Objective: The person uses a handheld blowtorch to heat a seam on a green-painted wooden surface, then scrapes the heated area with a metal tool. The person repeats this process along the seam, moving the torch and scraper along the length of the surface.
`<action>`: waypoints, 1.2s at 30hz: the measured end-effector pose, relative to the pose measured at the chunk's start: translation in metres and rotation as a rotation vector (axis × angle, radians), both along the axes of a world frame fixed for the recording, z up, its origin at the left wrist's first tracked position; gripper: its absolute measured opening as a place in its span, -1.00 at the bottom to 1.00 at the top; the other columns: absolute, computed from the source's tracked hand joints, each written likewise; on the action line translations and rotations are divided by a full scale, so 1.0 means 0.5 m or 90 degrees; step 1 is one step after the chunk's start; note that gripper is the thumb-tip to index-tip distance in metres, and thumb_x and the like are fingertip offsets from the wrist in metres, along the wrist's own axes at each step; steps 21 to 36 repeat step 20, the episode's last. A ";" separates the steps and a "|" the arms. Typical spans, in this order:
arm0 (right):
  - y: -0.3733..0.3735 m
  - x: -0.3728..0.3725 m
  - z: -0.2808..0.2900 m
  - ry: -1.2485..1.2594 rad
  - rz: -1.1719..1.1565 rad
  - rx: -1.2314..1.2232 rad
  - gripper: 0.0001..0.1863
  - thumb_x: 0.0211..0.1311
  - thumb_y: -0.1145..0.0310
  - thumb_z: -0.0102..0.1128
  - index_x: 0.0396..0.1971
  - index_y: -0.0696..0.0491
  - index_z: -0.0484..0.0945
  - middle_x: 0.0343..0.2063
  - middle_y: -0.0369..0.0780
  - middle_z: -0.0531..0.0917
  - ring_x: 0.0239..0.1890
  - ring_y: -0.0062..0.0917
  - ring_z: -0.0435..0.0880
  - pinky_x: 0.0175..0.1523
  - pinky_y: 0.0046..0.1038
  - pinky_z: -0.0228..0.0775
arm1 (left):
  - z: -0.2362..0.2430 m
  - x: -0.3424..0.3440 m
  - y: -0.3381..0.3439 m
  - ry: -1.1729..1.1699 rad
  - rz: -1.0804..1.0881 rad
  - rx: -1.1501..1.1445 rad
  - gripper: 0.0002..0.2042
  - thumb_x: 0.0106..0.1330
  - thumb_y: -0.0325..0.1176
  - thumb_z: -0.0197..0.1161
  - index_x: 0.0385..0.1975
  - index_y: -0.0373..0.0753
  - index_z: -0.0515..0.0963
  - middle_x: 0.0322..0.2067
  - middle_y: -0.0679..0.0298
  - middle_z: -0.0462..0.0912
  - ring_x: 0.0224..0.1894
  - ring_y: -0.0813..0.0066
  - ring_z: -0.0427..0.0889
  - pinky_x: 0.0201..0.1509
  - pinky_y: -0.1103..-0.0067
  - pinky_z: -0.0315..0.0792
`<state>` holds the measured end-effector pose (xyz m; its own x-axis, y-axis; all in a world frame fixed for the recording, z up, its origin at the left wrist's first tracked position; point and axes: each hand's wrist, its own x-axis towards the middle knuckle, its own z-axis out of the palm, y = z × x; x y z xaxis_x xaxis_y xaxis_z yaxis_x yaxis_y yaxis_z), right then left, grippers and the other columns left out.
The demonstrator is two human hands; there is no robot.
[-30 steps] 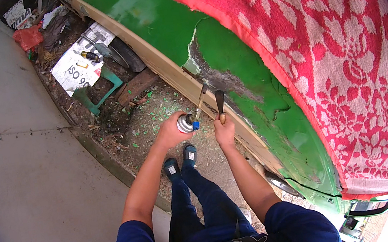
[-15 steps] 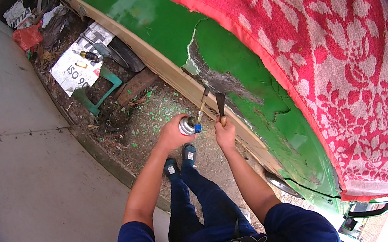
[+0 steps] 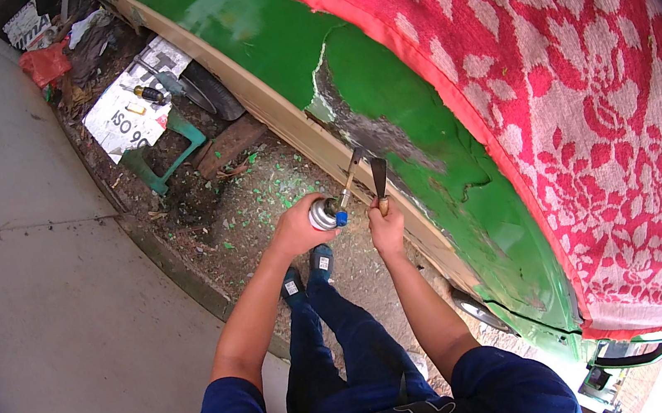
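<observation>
My left hand [image 3: 292, 230] is wrapped round a gas torch [image 3: 321, 214], a silver canister with a blue knob and a thin nozzle tube. The nozzle points at the beige lower strip [image 3: 315, 150] of a green car body [image 3: 259, 44]. In my right hand [image 3: 387, 232] is a scraper [image 3: 380, 175] with a dark flat blade and a wooden handle, blade up, just right of the nozzle. Whether the blade touches the car cannot be told. Beyond the tools lies a rough grey patch [image 3: 371, 130] where the green paint is gone, its edge ragged and lifted.
A red and pale floral towel [image 3: 583, 90] covers the car's upper part. Green paint flakes [image 3: 263, 194] litter the ground. To the left stand a green stool [image 3: 186, 134], a white printed board [image 3: 123, 117] with a screwdriver [image 3: 149, 94] on it, a tyre [image 3: 213, 92] and a pale wall [image 3: 44, 311].
The view has shifted slightly, so the towel and car sit a little farther left. Both hands keep their grips, and the tools have barely moved.
</observation>
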<state>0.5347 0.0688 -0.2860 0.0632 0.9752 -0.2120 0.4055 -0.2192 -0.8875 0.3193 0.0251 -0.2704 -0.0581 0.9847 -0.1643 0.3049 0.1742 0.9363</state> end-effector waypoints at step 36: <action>-0.038 0.064 0.004 0.021 -0.040 -0.069 -0.95 0.19 0.49 0.11 -0.35 0.12 0.52 -0.60 -0.33 0.48 -0.55 -0.64 0.44 -0.39 -0.50 0.31 | 0.010 0.035 -0.012 -0.020 -0.032 -0.014 -0.30 -0.16 -0.22 0.62 0.07 -0.24 0.52 -0.07 0.05 0.67 -0.02 0.21 0.70 0.09 0.38 0.54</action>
